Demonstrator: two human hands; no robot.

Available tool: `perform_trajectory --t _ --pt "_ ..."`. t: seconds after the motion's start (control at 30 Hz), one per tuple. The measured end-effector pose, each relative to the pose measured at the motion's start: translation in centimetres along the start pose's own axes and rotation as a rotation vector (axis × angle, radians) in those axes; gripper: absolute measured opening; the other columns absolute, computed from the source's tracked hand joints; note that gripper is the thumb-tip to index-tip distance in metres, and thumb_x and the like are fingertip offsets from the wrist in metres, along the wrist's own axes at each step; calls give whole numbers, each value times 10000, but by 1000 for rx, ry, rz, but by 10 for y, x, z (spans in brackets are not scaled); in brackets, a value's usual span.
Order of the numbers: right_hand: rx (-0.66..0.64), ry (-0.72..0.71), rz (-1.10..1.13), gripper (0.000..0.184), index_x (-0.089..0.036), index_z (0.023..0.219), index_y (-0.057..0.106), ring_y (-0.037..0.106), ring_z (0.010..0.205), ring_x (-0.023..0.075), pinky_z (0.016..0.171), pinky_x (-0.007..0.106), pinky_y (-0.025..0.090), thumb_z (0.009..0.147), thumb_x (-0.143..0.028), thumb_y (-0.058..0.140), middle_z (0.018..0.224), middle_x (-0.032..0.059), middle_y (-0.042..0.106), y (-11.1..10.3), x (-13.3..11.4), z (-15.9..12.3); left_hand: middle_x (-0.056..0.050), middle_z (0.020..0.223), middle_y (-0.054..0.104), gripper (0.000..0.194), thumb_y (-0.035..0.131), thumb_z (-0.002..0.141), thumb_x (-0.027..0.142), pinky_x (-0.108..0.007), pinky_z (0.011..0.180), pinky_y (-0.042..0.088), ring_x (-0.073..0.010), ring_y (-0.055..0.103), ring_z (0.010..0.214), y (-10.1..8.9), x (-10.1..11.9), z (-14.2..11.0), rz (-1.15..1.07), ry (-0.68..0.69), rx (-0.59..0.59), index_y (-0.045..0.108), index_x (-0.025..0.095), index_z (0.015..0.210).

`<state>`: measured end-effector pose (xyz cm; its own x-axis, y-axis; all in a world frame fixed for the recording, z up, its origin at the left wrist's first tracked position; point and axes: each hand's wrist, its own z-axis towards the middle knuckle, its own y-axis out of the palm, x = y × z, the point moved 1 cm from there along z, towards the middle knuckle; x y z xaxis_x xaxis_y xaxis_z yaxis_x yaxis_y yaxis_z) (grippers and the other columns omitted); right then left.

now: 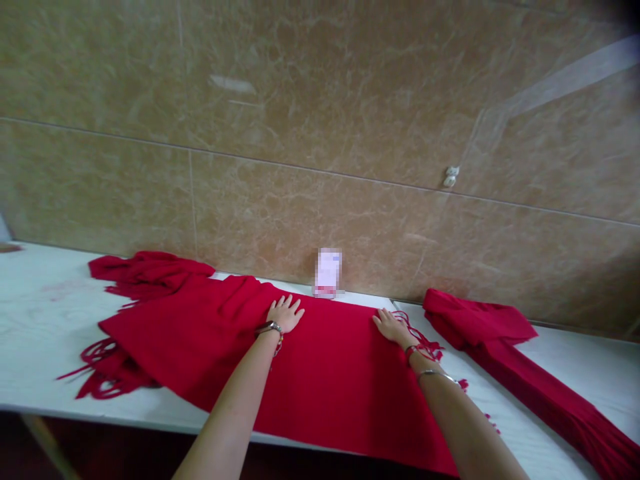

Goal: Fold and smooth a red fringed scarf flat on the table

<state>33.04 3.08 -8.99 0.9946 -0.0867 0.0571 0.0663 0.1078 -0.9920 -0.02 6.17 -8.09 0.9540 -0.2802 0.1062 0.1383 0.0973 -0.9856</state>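
Note:
A red fringed scarf is spread over the white table, smooth on the right and wrinkled toward the left. My left hand rests palm down near its far edge, fingers spread. At the far right corner of the smooth part, my right hand lies flat beside the red fringe. Neither hand grips the cloth. Loose fringe also hangs from the scarf's left end, and the near edge reaches the table's front.
Bunched red cloth lies at the back left. A folded red scarf stretches along the right of the white table. A pixelated phone-like object leans on the tiled wall. A small white fixture is on the wall.

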Motion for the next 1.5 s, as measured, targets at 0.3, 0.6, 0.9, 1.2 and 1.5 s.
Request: perform_trajectory --t 0.3,0.6,0.9,1.2,1.5 --pt "-50 -229 282 534 -156 1386 216 137 1328 221 1026 498 178 915 -406 183 1455 99 189 -15 -119 2 -51 1436 247 551 188 884 511 -447 1031 195 -260 226 1300 -3 0 -1 30 -1 -8 321 258 1356" --pt "-51 -238 86 484 -234 1374 260 187 1316 236 1001 526 228 912 -367 199 1445 71 232 -4 -57 1 -33 1443 229 554 176 881 519 -440 1036 191 -246 208 1308 -8 2 -2 44 -8 -44 302 272 1361" --pt "-4 -58 33 468 -210 1347 316 225 1301 253 989 567 205 913 -333 192 1429 89 270 7 7 -1 -32 1437 246 550 193 879 514 -444 1030 201 -252 219 1304 -6 1 -1 40 -3 -28 304 272 1360" --pt "202 -126 118 440 -140 1279 431 221 1302 244 1047 475 141 903 -289 255 1376 119 365 -26 -27 -22 -34 1433 256 545 195 880 517 -441 1027 204 -248 227 1302 -5 -1 0 39 -5 -25 319 273 1351" --pt "-23 -484 303 525 -256 1365 285 176 1318 241 1027 528 153 896 -486 240 1436 59 259 -37 -98 -110 -64 1349 402 428 224 909 360 -374 1007 262 -215 353 1230 -6 3 -7 51 -50 167 503 223 1203"
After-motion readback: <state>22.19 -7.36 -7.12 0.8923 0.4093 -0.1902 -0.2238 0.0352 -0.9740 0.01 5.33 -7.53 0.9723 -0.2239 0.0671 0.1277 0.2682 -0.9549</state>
